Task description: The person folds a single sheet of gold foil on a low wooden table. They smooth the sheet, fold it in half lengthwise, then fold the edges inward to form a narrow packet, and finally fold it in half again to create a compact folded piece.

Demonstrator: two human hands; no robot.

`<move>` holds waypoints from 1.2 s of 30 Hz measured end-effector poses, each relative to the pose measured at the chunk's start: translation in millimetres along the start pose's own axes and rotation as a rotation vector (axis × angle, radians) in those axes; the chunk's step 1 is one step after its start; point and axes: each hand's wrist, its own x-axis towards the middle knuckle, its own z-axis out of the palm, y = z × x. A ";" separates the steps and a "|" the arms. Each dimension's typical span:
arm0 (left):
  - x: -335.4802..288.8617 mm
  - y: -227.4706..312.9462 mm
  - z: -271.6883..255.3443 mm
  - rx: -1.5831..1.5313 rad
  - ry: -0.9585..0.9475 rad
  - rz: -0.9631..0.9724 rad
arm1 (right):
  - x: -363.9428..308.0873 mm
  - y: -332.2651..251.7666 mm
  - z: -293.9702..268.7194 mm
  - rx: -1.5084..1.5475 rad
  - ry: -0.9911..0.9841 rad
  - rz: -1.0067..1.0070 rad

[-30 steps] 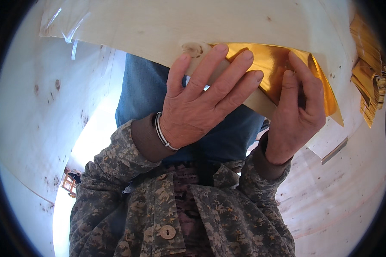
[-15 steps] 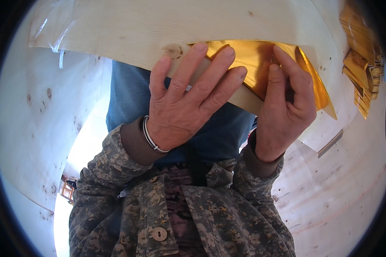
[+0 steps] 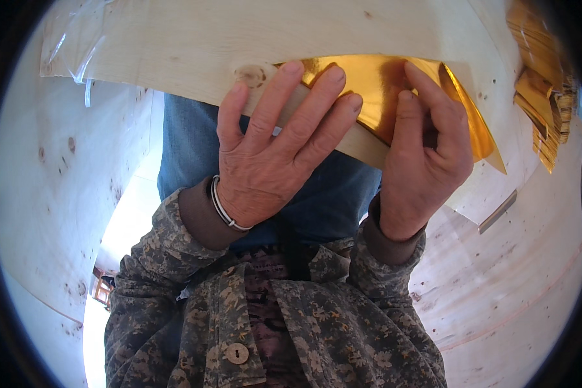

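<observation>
A shiny gold foil sheet [image 3: 374,79] lies on the pale wooden board, its right side lifted into a curved fold. My left hand [image 3: 271,145], a silvery bangle at its wrist, is spread palm down, three fingertips resting along the sheet's left part. At the right, my right hand [image 3: 430,152] is bent round the near side of the sheet. Its index finger and thumb reach onto the gold surface with a small gap between their tips; the other fingers are curled and partly hidden. The fold stands just beyond this hand.
Stacked gold sheets [image 3: 542,97] lie at the far right of the board [image 3: 174,39]. Clear plastic strips [image 3: 87,68] hang at its left edge. A thin metal-like strip [image 3: 498,212] is at the lower right corner. My legs in blue trousers [image 3: 191,142] are under the near edge.
The whole view has shifted slightly, moving both hands and the sheet a little left and up in the picture. Their hold and placing on the sheet look nearly the same.
</observation>
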 end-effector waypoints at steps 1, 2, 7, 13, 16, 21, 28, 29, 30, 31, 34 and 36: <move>-0.1 -0.2 0.0 0.006 -0.001 0.006 | -0.3 -0.4 -0.9 -0.021 -0.013 0.014; -0.1 -0.8 0.0 0.013 -0.002 0.011 | -0.9 -0.9 -2.4 -0.040 -0.025 0.028; 0.0 -3.2 -2.1 0.040 0.025 0.039 | -4.4 -0.4 -4.0 -0.062 -0.043 0.014; 2.8 -7.0 -8.2 0.051 -0.019 0.107 | -5.7 -8.3 -15.0 -0.246 -0.074 -0.152; 2.5 -9.7 -10.1 0.039 -0.045 0.121 | -16.6 -22.4 -18.9 -0.439 -0.024 -0.234; 3.6 -15.1 -4.3 -0.093 0.009 0.135 | -52.6 -42.2 0.7 -0.333 -0.221 -0.320; 2.5 -18.6 0.1 -0.015 0.012 0.164 | -69.4 -28.0 24.3 -0.269 -0.202 -0.213; 2.5 -18.4 0.5 -0.010 0.022 0.170 | -71.2 -25.8 25.5 -0.256 -0.192 -0.200; 2.4 -18.6 0.6 -0.003 0.031 0.173 | -73.0 -23.9 26.4 -0.246 -0.186 -0.190; 2.5 -19.1 0.6 0.009 0.036 0.171 | -74.4 -21.9 26.3 -0.242 -0.181 -0.192; 2.7 -20.4 1.4 0.085 0.032 0.189 | -78.9 -16.6 21.8 -0.272 -0.195 -0.206; 3.4 -21.4 2.5 0.101 0.056 0.210 | -81.7 -14.0 17.4 -0.334 -0.222 -0.216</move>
